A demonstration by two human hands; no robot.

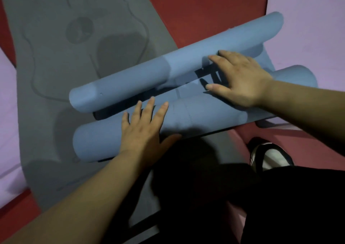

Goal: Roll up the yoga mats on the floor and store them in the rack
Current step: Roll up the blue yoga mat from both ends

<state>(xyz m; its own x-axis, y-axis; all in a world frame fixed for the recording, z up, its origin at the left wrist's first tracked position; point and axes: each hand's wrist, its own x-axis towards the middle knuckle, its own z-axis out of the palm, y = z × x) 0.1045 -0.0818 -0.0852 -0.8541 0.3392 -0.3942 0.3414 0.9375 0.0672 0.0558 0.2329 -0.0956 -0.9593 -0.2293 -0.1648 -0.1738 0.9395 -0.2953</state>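
A blue yoga mat (130,79) lies across the middle of the view, curled into two rolls side by side: a far roll and a near roll (196,113), with a dark gap between them. My left hand (143,128) presses flat on the near roll, fingers spread. My right hand (240,75) rests flat over the gap, its fingers on the far roll and its thumb on the near one. Under the blue mat a grey yoga mat (56,57) with faint printed lines lies unrolled on the floor.
Red floor (196,10) shows beyond the mats and at the lower left. Pale purple mats (308,19) lie at the right and left edges. My dark trouser leg and a shoe (270,156) are at the lower right, close to the blue mat.
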